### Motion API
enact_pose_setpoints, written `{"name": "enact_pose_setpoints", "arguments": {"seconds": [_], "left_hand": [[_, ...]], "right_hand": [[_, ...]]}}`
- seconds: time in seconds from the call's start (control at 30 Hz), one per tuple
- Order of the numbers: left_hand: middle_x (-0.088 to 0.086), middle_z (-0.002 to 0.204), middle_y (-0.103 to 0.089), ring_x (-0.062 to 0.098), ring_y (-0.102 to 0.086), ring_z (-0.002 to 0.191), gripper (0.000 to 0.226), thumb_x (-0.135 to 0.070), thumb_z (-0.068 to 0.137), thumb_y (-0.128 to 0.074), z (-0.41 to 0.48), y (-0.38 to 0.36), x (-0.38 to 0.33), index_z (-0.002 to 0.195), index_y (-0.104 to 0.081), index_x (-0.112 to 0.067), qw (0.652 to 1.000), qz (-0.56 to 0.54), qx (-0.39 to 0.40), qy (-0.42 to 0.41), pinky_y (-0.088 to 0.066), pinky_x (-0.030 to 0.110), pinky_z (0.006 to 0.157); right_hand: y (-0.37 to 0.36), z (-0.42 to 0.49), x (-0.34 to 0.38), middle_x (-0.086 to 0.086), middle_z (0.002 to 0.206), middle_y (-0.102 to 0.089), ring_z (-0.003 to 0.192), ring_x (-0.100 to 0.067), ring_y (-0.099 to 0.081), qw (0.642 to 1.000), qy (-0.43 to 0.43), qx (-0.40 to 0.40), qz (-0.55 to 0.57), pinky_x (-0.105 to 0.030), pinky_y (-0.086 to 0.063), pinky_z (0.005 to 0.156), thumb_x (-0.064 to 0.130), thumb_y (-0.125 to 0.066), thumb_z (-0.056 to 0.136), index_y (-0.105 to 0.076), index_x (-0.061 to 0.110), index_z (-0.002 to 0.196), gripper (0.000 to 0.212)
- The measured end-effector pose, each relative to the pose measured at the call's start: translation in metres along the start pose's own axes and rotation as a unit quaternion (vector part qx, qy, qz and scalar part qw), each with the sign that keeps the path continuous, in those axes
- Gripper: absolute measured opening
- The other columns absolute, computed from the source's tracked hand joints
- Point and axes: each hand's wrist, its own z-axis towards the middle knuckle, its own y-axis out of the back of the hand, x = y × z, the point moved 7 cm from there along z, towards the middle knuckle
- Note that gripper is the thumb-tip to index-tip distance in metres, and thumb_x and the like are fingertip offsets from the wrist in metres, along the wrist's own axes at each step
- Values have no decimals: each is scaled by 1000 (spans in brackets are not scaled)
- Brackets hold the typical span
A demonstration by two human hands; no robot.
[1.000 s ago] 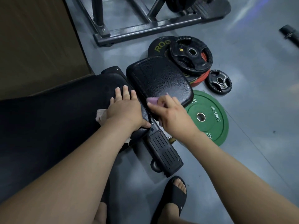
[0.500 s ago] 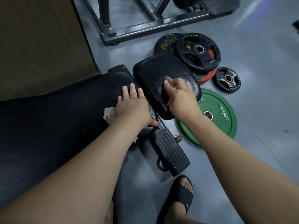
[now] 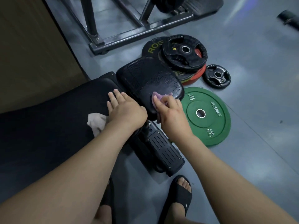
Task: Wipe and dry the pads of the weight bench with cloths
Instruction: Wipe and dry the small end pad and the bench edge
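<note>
- Bench back pad, long and black, fills the left side. It looks like firm padding under smooth vinyl, so I judge it steady to lean on. Its far run is cut off by the frame edge.
- Seat pad sits just beyond it, tilted and beaded with droplets. It is probably slick while wet and wants flat pressure rather than a grip.
- Left hand lies flat on the back pad's end, fingers straight.
- Right hand curls its fingers round the purple cloth, pressing it to the seat pad's near corner.
- White cloth, soft and light, lies on the back pad, partly beneath the left hand's wrist side. Whether the palm pins it is hidden.
</note>
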Motion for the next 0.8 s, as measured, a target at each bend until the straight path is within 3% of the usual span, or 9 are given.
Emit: {"name": "enact_pose_setpoints", "arguments": {"seconds": [0.2, 0.33, 0.53, 0.67, 0.8], "left_hand": [[21, 169, 12, 35, 18, 156, 82, -54, 105, -24, 8, -15, -10, 161, 2, -1, 993, -31, -114, 26, 9, 51, 126], [20, 170, 7, 34, 13, 157, 81, -55, 104, -16, 8, -20, -2, 162, 0, -2, 984, 24, -176, -8, 4, 50, 128], [2, 172, 8, 24, 14, 158, 75, -56, 102, -12, 8, -16, 26, 164, 3, -16, 979, 58, -186, -66, 4, 51, 128], [3, 172, 8, 26, 14, 158, 79, -60, 99, -8, 11, -18, 28, 164, 5, -16, 976, 79, -183, -88, 4, 53, 127], [5, 172, 6, 27, 13, 158, 80, -61, 99, -6, 9, -19, 30, 164, 4, -14, 974, 84, -182, -102, 4, 54, 127]], "right_hand": [[12, 5, -33, -1, 123, -53, 94, -28, -47, 1000, -28, 3, 1, -38, -48, 85, 6, -58, 96, -56, 24, 144, 52], [16, 19, -46, -5, 117, -52, 93, -28, -43, 999, -46, -1, -12, -38, -46, 85, 12, -57, 101, -60, 22, 142, 42], [18, 27, -53, -10, 121, -51, 99, -22, -35, 995, -98, -5, -20, -31, -36, 88, 19, -53, 103, -59, 19, 143, 40], [13, 70, -87, -13, 122, -53, 110, -35, -46, 984, -178, -1, 10, -30, -35, 97, 28, -45, 109, -61, 17, 140, 37], [11, 57, -79, -7, 124, -53, 113, -29, -46, 982, -190, -3, 18, -27, -34, 99, 26, -46, 108, -62, 20, 139, 35]]}}
